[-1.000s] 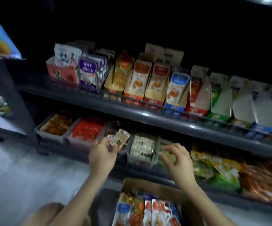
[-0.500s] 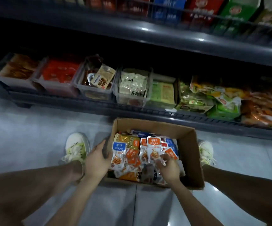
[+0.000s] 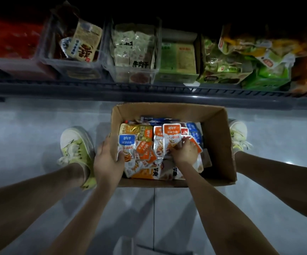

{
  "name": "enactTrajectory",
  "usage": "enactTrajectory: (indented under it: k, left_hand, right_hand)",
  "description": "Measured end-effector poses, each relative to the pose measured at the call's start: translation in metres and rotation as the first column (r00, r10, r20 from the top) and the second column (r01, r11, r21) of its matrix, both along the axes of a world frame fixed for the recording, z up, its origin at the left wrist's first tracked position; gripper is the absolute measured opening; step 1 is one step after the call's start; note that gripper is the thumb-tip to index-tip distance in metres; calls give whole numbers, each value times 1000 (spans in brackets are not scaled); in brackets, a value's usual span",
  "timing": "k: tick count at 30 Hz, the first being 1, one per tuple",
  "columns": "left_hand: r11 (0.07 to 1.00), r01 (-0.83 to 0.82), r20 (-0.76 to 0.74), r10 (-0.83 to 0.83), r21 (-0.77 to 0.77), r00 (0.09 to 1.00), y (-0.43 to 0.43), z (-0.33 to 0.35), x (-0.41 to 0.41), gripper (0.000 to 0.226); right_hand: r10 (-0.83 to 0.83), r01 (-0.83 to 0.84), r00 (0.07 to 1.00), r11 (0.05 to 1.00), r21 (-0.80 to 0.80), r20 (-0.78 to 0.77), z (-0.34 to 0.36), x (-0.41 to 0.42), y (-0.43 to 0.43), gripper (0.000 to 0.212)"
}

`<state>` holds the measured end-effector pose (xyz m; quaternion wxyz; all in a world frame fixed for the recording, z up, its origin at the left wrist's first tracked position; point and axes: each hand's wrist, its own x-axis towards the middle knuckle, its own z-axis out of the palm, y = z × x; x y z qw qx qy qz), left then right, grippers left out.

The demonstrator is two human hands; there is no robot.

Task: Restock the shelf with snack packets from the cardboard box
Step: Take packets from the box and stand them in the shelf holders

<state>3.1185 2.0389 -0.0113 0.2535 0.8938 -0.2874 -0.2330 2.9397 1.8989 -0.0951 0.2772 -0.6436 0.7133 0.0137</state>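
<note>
A pale grey tiled floor (image 3: 29,126) runs in front of a dark store shelf (image 3: 93,91), seen from above by the person crouching there. The shelf's lowest level holds a row of clear plastic bins (image 3: 71,65) and open cartons filled with snacks. From left to right these are red packs, a tan packet (image 3: 86,43) leaning upright, pale green-and-white packs (image 3: 132,48), green cartons (image 3: 178,59), and loose green and yellow bags (image 3: 250,57).

An open cardboard box (image 3: 220,144) sits on the floor just in front of the shelf, between two yellow-green and white sneakers (image 3: 75,146). It is filled with snack packets (image 3: 145,150) that have orange, blue and gold labels and lie in a loose heap.

The left hand (image 3: 108,161) grips the box's left wall. Its fingers are curled over the edge, beside a blue-topped packet (image 3: 126,142). The right hand (image 3: 184,151) is down inside the box, with its fingers curled and clamped on an orange-topped packet (image 3: 171,133) that stands above the heap. Both forearms and both bare lower legs reach in from the bottom of the view.
</note>
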Motion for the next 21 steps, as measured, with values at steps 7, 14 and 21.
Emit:
enactTrajectory:
  k: [7,14,21]
  left_hand:
    - [1000,17,116,-15,-22,993,-3,18,7,47]
    - [985,-52,-405,-19,-162,914,-24,47,-43,49]
    - [940,-223,-414,101,-259,905,-16,45,-38,51]
  right_hand:
    - [-619,290,575,765,575,534,52,-25,8,9]
    - [-677,-83,454,616,784,579,102,-12,50,16]
    - [-464,76,656,825,560,595,77,-7,33,13]
